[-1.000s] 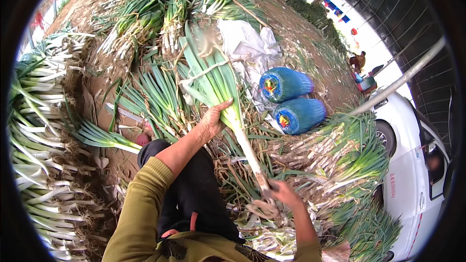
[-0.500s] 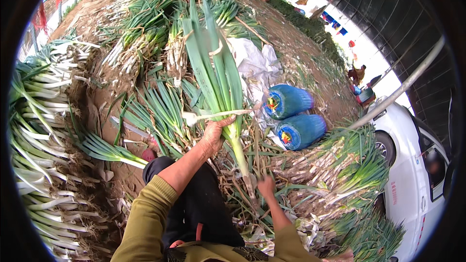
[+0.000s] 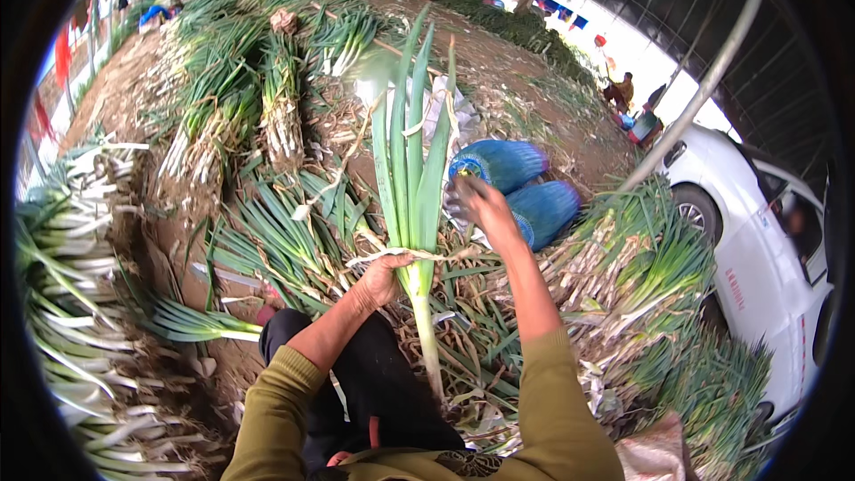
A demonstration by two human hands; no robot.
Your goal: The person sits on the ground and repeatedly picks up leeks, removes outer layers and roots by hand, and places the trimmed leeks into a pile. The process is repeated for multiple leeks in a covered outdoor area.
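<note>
A large leek (image 3: 416, 200) stands nearly upright before me, green leaves fanned at the top and its pale stalk pointing down. My left hand (image 3: 383, 279) is closed round it where the leaves meet the stalk. Dry, withered leaf strips hang from it there and among the upper leaves. Just right of the leaves, my right hand (image 3: 481, 207) is raised, its dark-stained fingers blurred, so I cannot tell whether they grip anything. Behind that hand lie two blue net-wrapped bundles (image 3: 545, 211), partly covered by it.
Stacked trimmed leeks (image 3: 76, 303) line the left side, white stalks and roots showing. More untrimmed leeks (image 3: 632, 285) are heaped at right, beside a parked white van (image 3: 739, 240). A knife-like blade (image 3: 233, 276) lies on the ground at left. A metal pole (image 3: 704, 89) slants behind.
My right hand has risen from the leek's root end to beside its leaves. The leek has become more upright and shifted slightly lower, still in my left hand. The whole view has tilted.
</note>
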